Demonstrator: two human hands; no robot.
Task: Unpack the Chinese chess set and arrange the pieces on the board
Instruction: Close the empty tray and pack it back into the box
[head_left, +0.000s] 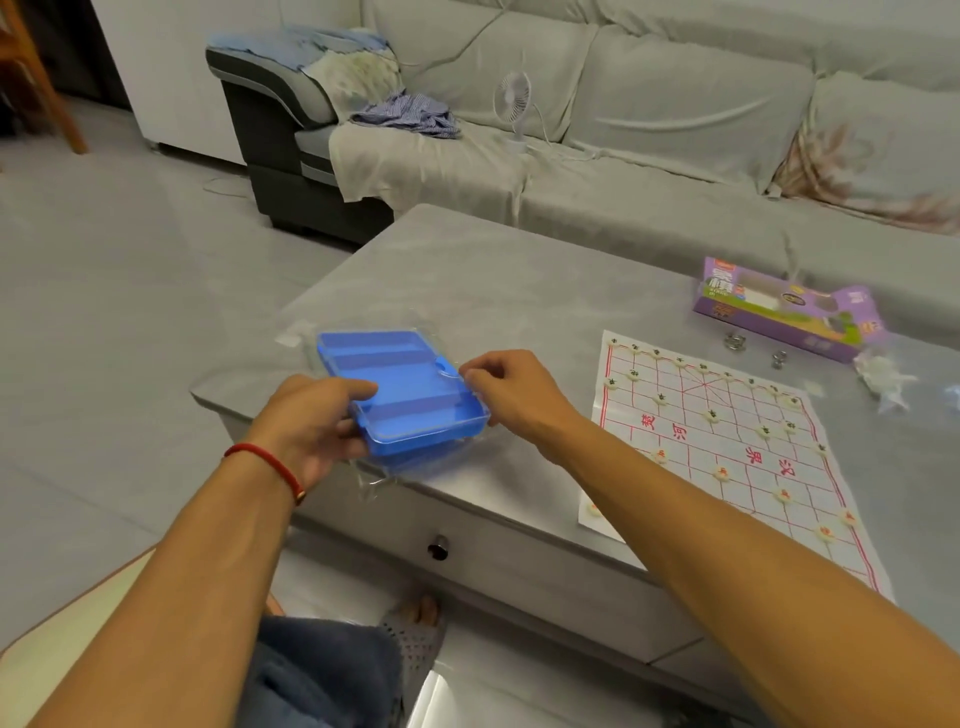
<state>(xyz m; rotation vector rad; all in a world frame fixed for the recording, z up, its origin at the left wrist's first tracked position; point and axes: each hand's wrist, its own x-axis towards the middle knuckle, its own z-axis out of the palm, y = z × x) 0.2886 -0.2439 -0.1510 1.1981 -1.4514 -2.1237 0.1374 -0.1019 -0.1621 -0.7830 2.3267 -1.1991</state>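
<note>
Head view: I read the blue case (405, 395) as lying between both grips on the counter (519, 270), long axis running away leftward, left hand (311, 421) clasping its near corner, right hand (511, 389) pinching its right edge, board (727, 441) right of both.

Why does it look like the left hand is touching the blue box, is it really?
Touching. The head view shows the left hand gripping the near-left corner of the blue box, thumb lying on top of it.
</note>
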